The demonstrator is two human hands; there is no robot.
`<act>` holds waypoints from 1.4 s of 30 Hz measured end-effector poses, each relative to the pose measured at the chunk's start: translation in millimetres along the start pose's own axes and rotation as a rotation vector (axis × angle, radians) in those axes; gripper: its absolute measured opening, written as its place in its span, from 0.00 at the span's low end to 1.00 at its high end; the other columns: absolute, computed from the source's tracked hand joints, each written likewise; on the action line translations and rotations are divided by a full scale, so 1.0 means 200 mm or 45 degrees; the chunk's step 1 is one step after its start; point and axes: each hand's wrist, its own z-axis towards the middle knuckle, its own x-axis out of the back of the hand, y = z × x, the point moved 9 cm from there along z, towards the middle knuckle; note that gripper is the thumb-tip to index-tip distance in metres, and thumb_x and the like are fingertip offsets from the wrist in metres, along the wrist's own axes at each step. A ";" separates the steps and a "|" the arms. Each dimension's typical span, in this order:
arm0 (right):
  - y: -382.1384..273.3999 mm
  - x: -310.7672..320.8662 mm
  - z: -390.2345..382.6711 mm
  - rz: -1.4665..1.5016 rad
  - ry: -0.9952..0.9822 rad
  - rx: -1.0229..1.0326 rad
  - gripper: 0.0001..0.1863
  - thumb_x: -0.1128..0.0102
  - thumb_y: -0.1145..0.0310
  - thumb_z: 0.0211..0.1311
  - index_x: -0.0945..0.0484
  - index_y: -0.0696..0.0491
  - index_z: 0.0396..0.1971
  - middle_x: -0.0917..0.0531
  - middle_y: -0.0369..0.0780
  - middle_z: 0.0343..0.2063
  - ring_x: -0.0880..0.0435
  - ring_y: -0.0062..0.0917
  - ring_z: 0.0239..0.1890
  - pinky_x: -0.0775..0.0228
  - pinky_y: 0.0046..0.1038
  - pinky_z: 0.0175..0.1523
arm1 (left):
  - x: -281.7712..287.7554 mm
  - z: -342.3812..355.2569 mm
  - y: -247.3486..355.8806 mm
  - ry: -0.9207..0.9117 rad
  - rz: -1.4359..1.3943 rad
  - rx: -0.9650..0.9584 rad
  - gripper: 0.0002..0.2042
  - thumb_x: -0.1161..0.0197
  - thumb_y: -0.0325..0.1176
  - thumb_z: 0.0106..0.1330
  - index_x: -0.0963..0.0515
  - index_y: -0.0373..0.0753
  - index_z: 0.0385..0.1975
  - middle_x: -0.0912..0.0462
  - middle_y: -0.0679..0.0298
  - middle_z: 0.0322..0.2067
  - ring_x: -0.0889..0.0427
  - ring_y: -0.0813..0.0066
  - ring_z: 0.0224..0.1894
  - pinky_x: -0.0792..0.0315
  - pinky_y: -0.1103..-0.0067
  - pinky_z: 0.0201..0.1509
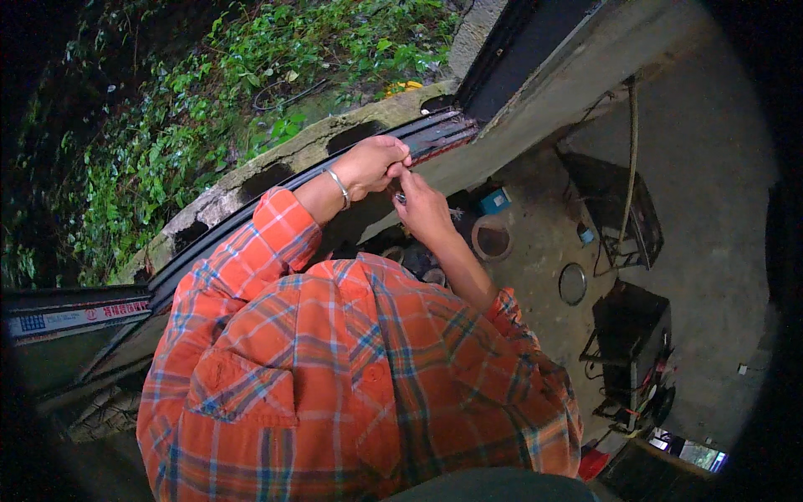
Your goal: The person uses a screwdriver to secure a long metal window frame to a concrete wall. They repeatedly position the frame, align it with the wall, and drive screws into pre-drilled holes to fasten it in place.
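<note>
My left hand (pixel 374 165), with a silver bangle (pixel 337 188) at its wrist, is closed in a pinch beside the dark metal window frame (pixel 435 134). Its fingertips meet those of my right hand (pixel 425 209), which is also closed. Whatever lies between the fingers is too small or too hidden to name. A small shiny metal piece (pixel 400 198) shows at my right fingers; I cannot tell if it is a ring or a tool. Both forearms come out of orange plaid sleeves (pixel 288 226), just above the window's track.
Outside the frame runs a rough concrete ledge (pixel 201 213) with dark holes, then green plants (pixel 251 75). Indoors, below on the right, are a round tub (pixel 492 238), a blue box (pixel 495 201), a round sieve-like disc (pixel 573 284), a dark cabinet (pixel 631 326) and a hanging rope (pixel 631 159).
</note>
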 end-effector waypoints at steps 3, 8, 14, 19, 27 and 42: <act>0.01 -0.04 0.01 -0.024 -0.086 -0.045 0.28 0.42 0.68 0.46 0.41 0.54 0.49 0.26 0.45 0.32 0.24 0.41 0.30 0.31 0.38 0.32 | -0.03 0.04 0.03 -0.050 0.064 -0.042 0.08 0.54 0.35 0.63 0.33 0.40 0.24 0.38 0.73 0.09 0.47 0.86 0.07 0.54 0.88 0.09; 0.06 -0.11 -0.01 -0.063 -0.128 -0.144 0.32 0.43 0.68 0.46 0.44 0.50 0.53 0.25 0.46 0.32 0.24 0.42 0.29 0.30 0.38 0.32 | -0.08 0.08 0.12 0.004 0.093 -0.129 0.08 0.53 0.35 0.62 0.32 0.39 0.25 0.39 0.73 0.10 0.46 0.85 0.09 0.53 0.87 0.11; 0.01 0.01 0.00 0.169 0.036 -0.142 0.33 0.45 0.69 0.51 0.47 0.41 0.58 0.23 0.48 0.30 0.25 0.44 0.28 0.33 0.39 0.31 | 0.31 -0.14 0.39 0.681 -0.539 -0.818 0.06 0.53 0.33 0.60 0.30 0.40 0.25 0.39 0.73 0.12 0.46 0.86 0.09 0.54 0.86 0.09; -0.01 0.00 0.01 0.229 0.011 -0.152 0.32 0.46 0.68 0.52 0.47 0.40 0.58 0.23 0.49 0.33 0.24 0.44 0.29 0.33 0.39 0.31 | 0.39 -0.03 0.25 0.404 -0.277 -0.305 0.05 0.54 0.29 0.57 0.31 0.39 0.22 0.38 0.72 0.10 0.48 0.84 0.06 0.58 0.85 0.07; 0.01 -0.02 0.00 0.231 0.030 -0.193 0.31 0.46 0.67 0.53 0.47 0.42 0.57 0.23 0.49 0.33 0.23 0.42 0.31 0.32 0.38 0.33 | 0.18 0.12 0.21 0.271 0.817 -0.315 0.09 0.48 0.32 0.54 0.27 0.34 0.19 0.30 0.67 0.14 0.33 0.79 0.17 0.39 0.81 0.20; 0.01 -0.01 0.01 0.199 0.040 -0.199 0.30 0.46 0.68 0.52 0.45 0.41 0.57 0.23 0.48 0.28 0.24 0.43 0.29 0.33 0.37 0.31 | 0.03 0.49 0.22 0.123 1.136 -0.265 0.06 0.49 0.29 0.52 0.24 0.37 0.23 0.24 0.63 0.19 0.25 0.69 0.23 0.33 0.76 0.27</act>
